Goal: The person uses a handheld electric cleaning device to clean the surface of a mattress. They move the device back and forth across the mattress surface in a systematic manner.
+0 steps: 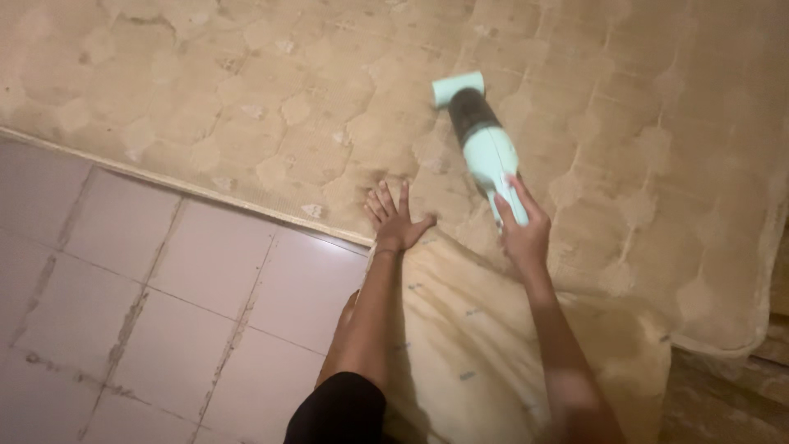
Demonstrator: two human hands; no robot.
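Handheld vacuum (485, 144): mint-green body, dark mid-section, wide pale nozzle at far end. Tilted, nozzle down on quilted beige mattress (288, 107), right of centre. Mattress stained, lying flat, filling far scene.

open mattress (329, 107) ahead, handheld vacuum (485, 144) right

A worn beige quilted mattress (271, 107) fills the view from nine o'clock round to three, its stained hexagon stitching dull under dim, warm light. Pale square floor tiles (123, 312) with dark, grimy grout lie toward seven o'clock. A yellowish cushion (477, 345) lies at six o'clock.
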